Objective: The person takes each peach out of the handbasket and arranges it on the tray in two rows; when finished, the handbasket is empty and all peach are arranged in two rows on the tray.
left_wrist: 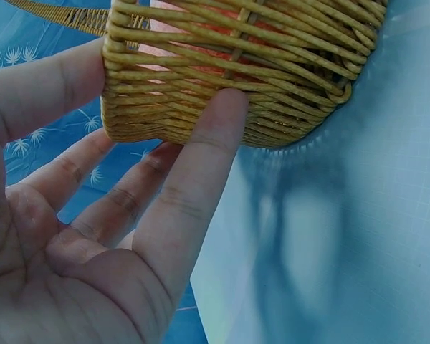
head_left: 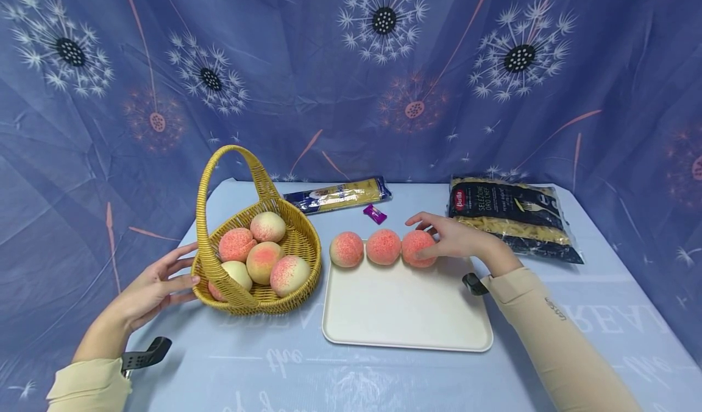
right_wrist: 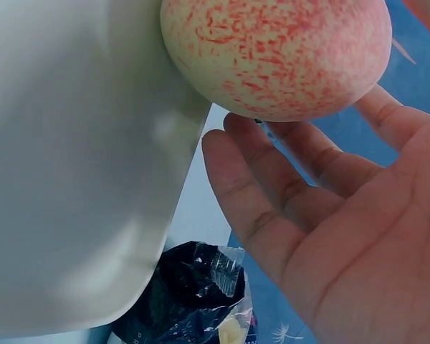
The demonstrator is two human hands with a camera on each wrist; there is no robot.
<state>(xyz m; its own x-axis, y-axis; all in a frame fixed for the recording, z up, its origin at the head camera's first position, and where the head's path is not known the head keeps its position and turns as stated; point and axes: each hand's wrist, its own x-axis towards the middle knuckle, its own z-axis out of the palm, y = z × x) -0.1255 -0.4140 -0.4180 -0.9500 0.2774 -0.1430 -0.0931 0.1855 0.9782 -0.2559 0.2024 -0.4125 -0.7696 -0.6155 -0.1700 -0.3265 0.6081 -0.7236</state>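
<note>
My left hand point(head_left: 153, 287) is at the outer left side of a yellow wicker basket point(head_left: 304, 223) with a tall handle. In the left wrist view, its extended thumb point(left_wrist: 218, 136) rests against the weave and the other fingers spread along the side. Several peaches point(head_left: 264, 261) lie inside. A row of three more sits along the far edge of a cream tray point(head_left: 406, 314): a left peach point(head_left: 347, 249), a middle one and a right peach point(head_left: 417, 248). My right hand point(head_left: 457, 238) holds the right peach between thumb and fingers; the right wrist view shows its lower fingers below the fruit.
Behind the tray lie a small purple wrapped candy point(head_left: 375, 214) and a long pack of pasta point(head_left: 342, 196). A larger black Barilla pasta bag point(head_left: 510, 217) lies at the back right, beyond my right forearm. A blue dandelion-print cloth point(head_left: 329, 64) hangs behind the table.
</note>
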